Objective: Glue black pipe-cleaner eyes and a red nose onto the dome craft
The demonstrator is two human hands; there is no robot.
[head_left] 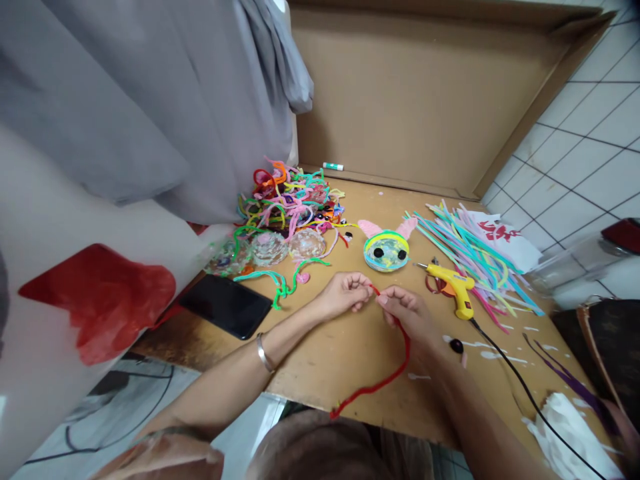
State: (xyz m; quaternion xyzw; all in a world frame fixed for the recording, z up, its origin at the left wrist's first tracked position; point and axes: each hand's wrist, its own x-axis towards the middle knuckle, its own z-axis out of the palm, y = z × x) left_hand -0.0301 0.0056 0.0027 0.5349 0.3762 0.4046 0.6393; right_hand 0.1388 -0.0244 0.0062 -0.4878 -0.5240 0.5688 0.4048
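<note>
My left hand (344,293) and my right hand (407,313) meet over the wooden table (350,353), both pinching the top end of a red pipe cleaner (385,380). Its long tail curves down toward the table's near edge. Just beyond my hands lies a round craft face (386,251) wound from coloured pipe cleaners, with pink ears and two black eyes. A silver bracelet (264,353) is on my left wrist.
A yellow glue gun (453,283) with a black cord lies right of my hands. Straight pastel pipe cleaners (475,257) fan out behind it. A tangled pile of pipe cleaners (290,197) and a black phone (226,305) sit left. Cardboard stands behind.
</note>
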